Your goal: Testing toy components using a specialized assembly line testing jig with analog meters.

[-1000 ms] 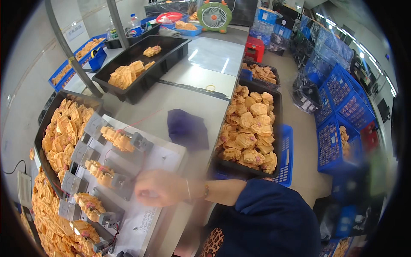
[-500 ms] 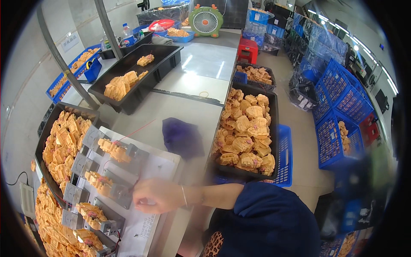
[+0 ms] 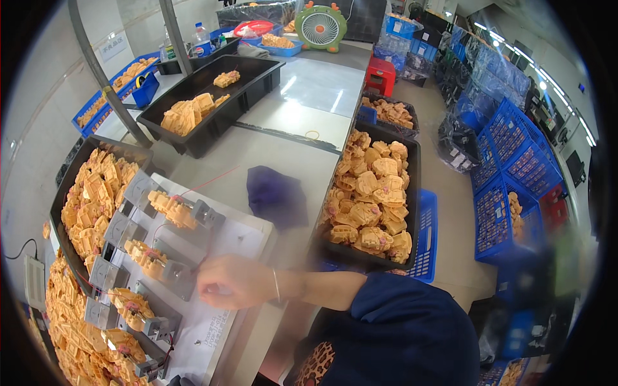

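My right hand [image 3: 233, 283] reaches in from the right over a white board [image 3: 241, 238]. Its fingers are curled together and slightly blurred, and whatever they hold cannot be made out. The fingertips are close beside a grey metal clamp fixture [image 3: 179, 278], which carries a yellow-orange plastic part [image 3: 147, 257] with thin wires. More such parts sit in a row of fixtures: a far one [image 3: 172, 207] with a red wire sticking up, and two nearer ones [image 3: 131, 307], [image 3: 123, 345]. My left hand does not show.
Left of the fixtures stands a black bin [image 3: 138, 153] heaped with yellow-orange parts, with a loose pile [image 3: 71, 321] nearer. A black tray [image 3: 257, 74] and a purple cloth [image 3: 277, 196] lie farther back. Another full black bin [image 3: 415, 186] stands right of the table.
The whole view has shifted slightly. My right hand stays beside the same fixture, its curled fingers turned a little. The parts in the fixtures look unchanged.
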Demonstrator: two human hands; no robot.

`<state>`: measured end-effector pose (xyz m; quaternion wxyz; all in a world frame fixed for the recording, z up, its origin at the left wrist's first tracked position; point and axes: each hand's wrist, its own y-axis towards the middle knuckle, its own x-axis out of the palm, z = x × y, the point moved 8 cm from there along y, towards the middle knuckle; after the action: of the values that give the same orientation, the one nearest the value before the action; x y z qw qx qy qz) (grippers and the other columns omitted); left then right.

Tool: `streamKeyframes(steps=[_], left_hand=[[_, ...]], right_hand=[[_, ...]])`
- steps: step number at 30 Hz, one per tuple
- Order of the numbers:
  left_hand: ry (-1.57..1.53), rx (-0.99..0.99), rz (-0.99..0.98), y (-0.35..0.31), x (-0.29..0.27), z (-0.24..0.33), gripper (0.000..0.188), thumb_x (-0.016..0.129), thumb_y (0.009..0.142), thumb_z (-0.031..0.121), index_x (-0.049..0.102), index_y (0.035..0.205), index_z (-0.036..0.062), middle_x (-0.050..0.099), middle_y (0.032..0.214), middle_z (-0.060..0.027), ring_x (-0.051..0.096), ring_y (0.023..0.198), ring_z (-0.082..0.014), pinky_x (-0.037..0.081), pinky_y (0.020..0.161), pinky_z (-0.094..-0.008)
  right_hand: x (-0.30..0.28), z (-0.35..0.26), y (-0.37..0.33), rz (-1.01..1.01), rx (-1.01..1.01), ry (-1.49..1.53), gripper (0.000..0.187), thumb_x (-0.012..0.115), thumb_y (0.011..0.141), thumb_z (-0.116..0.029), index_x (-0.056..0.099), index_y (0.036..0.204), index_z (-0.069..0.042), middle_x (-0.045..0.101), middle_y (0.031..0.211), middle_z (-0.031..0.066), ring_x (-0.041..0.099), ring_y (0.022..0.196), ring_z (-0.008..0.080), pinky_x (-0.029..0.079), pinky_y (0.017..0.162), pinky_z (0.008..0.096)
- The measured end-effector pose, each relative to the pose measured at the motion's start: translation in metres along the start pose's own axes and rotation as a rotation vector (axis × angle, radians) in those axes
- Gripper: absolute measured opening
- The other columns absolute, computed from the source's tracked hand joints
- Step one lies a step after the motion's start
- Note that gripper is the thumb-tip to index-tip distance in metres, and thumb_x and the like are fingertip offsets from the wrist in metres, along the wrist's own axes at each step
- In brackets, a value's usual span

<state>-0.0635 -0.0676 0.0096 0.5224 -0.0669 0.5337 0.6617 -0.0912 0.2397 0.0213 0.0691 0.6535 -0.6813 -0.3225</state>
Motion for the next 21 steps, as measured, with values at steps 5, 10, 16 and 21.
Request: streamKeyframes(steps=[5,10,16,21], left_hand=[[-0.100,-0.081,0.034,0.0077,0.0031,0.0035,0.025,0.074,0.087,0.020,0.067,0.080,-0.0031,0.059,0.072,-0.0155,0.056,0.066,-0.0300,0.046,0.060,-0.0427],[0.003,-0.071,-0.029,0.0124,0.0029,0.0060,0.025,0.075,0.086,0.019,0.065,0.077,-0.0023,0.058,0.071,-0.0154,0.055,0.065,-0.0304,0.046,0.060,-0.0424],[-0.019,-0.094,0.034,0.0080,-0.0001,0.0021,0.030,0.075,0.086,0.022,0.063,0.072,-0.0013,0.056,0.066,-0.0134,0.052,0.059,-0.0286,0.043,0.055,-0.0421],[-0.034,-0.065,0.054,0.0100,-0.0020,0.0063,0.031,0.074,0.086,0.024,0.062,0.069,0.0011,0.054,0.063,-0.0116,0.050,0.057,-0.0271,0.041,0.054,-0.0405]], right_hand=[[-0.0091,-0.0049,0.0007,0.075,-0.030,-0.031,0.016,0.066,0.082,-0.014,0.058,0.074,-0.002,0.056,0.067,0.0079,0.056,0.065,0.0255,0.044,0.061,0.0373],[-0.0086,-0.0089,0.0004,0.075,-0.042,-0.031,0.015,0.066,0.082,-0.014,0.059,0.076,-0.003,0.056,0.067,0.0069,0.056,0.065,0.0244,0.044,0.064,0.0363],[-0.0078,-0.0099,0.0011,0.066,-0.031,-0.016,0.013,0.067,0.083,-0.013,0.060,0.078,-0.004,0.057,0.068,0.0063,0.057,0.067,0.0228,0.045,0.065,0.0351],[-0.0100,-0.0102,0.0010,0.046,-0.010,-0.032,0.012,0.067,0.083,-0.013,0.060,0.079,-0.004,0.058,0.071,0.0066,0.058,0.068,0.0226,0.046,0.065,0.0344]])
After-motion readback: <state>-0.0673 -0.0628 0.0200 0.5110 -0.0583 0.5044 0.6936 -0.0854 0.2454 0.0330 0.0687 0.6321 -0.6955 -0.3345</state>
